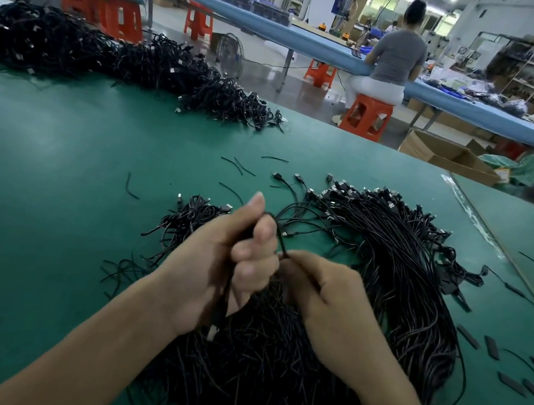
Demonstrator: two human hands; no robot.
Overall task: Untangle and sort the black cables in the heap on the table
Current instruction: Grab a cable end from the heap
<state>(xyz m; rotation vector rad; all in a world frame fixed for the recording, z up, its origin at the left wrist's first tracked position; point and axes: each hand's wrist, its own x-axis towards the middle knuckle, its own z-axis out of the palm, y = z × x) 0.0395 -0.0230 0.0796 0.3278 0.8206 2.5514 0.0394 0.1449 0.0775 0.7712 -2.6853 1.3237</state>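
A big heap of black cables [396,277] with metal plugs lies on the green table [55,170] in front of me, fanning to the right. My left hand [225,265] grips a small bunch of black cables [221,303] upright, its fingers curled round them, a silver plug hanging below the palm. My right hand [321,293] pinches one black cable [282,242] where it leaves the left fist. A smaller tangle of cables [186,221] lies just left of and behind my hands.
A second long heap of black cables [114,58] stretches along the table's far left. Short black ties [240,165] and flat black sleeves [509,380] lie scattered. A seam strip [494,246] crosses the table at the right. Beyond are orange stools and a seated person.
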